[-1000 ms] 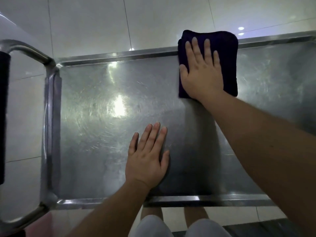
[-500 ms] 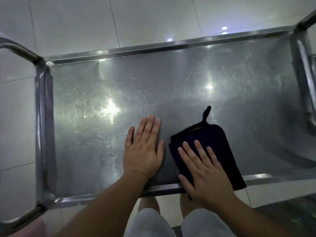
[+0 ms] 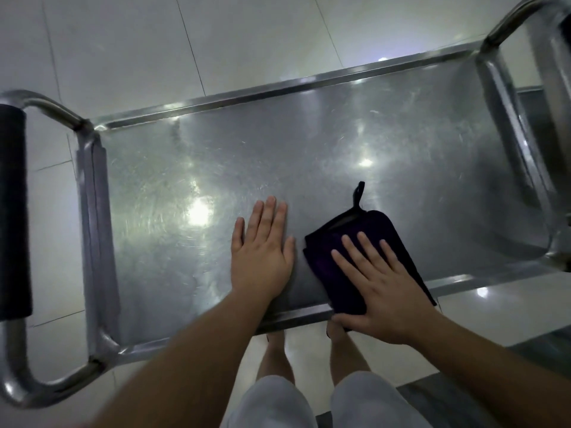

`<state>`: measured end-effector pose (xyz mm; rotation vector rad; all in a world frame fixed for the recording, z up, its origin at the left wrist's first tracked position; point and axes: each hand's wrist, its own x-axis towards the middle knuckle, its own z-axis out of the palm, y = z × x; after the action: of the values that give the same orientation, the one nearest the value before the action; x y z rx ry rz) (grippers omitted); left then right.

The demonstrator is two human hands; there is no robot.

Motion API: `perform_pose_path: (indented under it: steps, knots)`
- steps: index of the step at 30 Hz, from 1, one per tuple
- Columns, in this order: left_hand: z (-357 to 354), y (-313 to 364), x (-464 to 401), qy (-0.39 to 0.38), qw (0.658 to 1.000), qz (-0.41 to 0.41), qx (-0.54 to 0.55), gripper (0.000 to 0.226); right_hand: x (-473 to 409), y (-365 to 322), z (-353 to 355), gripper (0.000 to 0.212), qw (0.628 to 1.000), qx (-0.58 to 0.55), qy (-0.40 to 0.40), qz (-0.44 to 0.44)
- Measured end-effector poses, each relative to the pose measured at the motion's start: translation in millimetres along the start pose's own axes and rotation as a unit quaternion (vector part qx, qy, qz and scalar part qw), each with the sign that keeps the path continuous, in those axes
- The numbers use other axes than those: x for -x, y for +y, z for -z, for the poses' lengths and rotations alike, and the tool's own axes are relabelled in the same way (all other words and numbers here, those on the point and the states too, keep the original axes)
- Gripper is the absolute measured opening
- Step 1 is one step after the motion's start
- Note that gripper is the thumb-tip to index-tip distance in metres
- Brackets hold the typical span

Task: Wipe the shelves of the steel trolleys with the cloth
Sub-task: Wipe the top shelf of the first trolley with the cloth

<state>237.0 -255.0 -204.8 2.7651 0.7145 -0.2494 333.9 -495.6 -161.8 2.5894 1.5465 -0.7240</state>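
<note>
The right hand [image 3: 386, 291] presses flat, fingers straight, on the folded cloth [image 3: 355, 251] at the shelf's [image 3: 278, 156] near rim to wipe, while the left hand [image 3: 262, 251], fingers also straight, braces just beside the cloth.

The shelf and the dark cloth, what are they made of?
The shelf looks like steel with a brushed finish: it is grey, mirrors the ceiling lights and shows fine swirl scratches. The cloth looks like soft, fuzzy fabric, perhaps microfibre: it is folded, dull dark purple, and has a small hanging loop.
</note>
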Motion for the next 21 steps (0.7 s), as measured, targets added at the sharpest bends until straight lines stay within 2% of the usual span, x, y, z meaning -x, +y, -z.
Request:
perform_pose_path:
  steps: [3, 8, 12, 16, 18, 21]
  knots:
    - [4, -1, -1, -0.024, 1.000, -0.005, 0.011, 0.064, 8, 1, -5, 0.107, 1.000, 0.017, -0.010, 0.014]
    - [16, -2, -3, -0.051, 0.998, -0.011, 0.042, 0.065, 23, -1, -7, 0.077, 0.998, 0.031, 0.004, 0.051]
    - [31, 1, -6, -0.086, 0.995, -0.012, 0.043, 0.067, 26, -8, 3, 0.065, 0.999, 0.008, -0.030, 0.027]
    - [56, 3, -10, -0.131, 0.990, -0.024, 0.050, 0.069, 26, -24, 18, 0.063, 0.992, -0.110, -0.053, -0.036]
    - [70, 1, -7, -0.150, 0.987, -0.028, 0.056, 0.070, 28, -38, 34, 0.058, 0.975, -0.195, -0.059, -0.087]
    - [89, -5, 12, -0.174, 0.982, -0.033, 0.066, 0.070, 35, -67, 59, 0.030, 0.928, -0.322, -0.098, -0.158]
